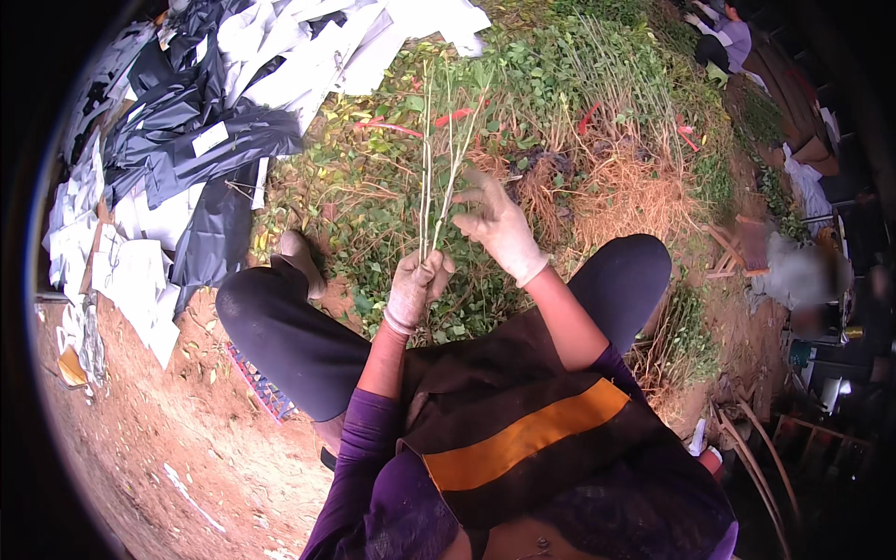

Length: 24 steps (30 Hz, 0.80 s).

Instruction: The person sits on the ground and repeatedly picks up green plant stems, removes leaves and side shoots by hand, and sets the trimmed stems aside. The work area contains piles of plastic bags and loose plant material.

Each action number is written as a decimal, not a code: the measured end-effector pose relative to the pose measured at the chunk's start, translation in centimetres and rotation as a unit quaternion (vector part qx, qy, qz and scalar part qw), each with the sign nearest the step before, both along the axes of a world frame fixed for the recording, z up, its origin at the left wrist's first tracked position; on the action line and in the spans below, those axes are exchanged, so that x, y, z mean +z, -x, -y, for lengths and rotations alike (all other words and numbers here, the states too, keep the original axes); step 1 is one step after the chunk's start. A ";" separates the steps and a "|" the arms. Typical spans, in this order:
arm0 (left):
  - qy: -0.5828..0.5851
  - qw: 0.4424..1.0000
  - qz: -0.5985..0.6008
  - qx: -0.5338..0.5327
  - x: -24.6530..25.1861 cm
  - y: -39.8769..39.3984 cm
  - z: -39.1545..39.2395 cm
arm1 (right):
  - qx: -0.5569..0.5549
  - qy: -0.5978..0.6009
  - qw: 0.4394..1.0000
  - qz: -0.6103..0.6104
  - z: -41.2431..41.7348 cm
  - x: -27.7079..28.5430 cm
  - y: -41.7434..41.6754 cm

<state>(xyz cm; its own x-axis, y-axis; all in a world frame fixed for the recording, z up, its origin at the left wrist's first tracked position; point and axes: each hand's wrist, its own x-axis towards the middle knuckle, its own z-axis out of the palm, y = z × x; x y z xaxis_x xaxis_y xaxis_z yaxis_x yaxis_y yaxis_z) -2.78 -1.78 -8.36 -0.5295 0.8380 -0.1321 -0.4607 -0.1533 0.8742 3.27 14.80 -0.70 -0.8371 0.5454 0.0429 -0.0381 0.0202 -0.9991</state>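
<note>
My left hand, in a pale work glove, grips the lower ends of a few thin plant stems that stand upright and fan apart towards the top. Just right of them is my right hand, gloved too, its fingers spread and slightly blurred. Whether its fingertips touch the nearest stem I cannot tell. Beneath both hands spreads a layer of cut leafy greens. Ahead to the right lie bundled plants with bare orange-brown roots. Red ties show among the stems.
Black plastic sheeting and white sheets pile up at the left. A co-worker sits at the far right. A small wooden stool stands on the bare soil at the right. My bent knees flank the greens.
</note>
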 end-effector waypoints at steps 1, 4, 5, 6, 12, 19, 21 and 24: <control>-0.004 1.000 0.001 -0.010 0.4 -0.2 -0.1 | 0.014 0.055 0.998 0.000 -0.1 0.9 -0.3; 0.033 0.997 -0.062 -0.035 -0.2 -0.5 0.2 | -0.192 0.118 0.958 -0.178 -5.1 2.0 0.4; 0.042 0.996 -0.063 -0.042 0.1 -0.6 0.1 | -0.189 0.060 0.959 -0.203 -6.8 2.0 0.1; 0.032 0.997 -0.050 -0.042 -0.5 -0.5 0.2 | -0.179 0.037 0.972 -0.151 -6.1 2.5 0.1; 0.068 0.991 -0.114 -0.033 0.5 -1.0 -1.1 | -0.137 0.061 0.986 -0.072 -4.2 2.6 -2.5; 0.223 0.818 -0.514 0.131 -0.6 -2.3 -2.8 | -0.179 -0.425 0.887 0.014 -5.6 9.4 -3.2; 0.204 0.780 -0.573 0.145 0.2 -2.7 -3.5 | -0.186 -0.239 0.950 -0.070 -7.9 6.7 -2.7; 0.204 0.790 -0.559 0.150 1.6 -3.2 -4.0 | -0.171 0.153 0.970 -0.077 -9.0 6.6 -4.3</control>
<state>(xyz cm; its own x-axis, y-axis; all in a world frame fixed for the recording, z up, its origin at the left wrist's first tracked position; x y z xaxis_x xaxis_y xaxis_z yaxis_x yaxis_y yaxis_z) 0.43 2.25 -6.75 -0.6728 0.6615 0.3313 0.6370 0.2902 0.7141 7.56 23.79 5.89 -0.6013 0.7972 -0.0540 -0.2315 -0.2385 -0.9432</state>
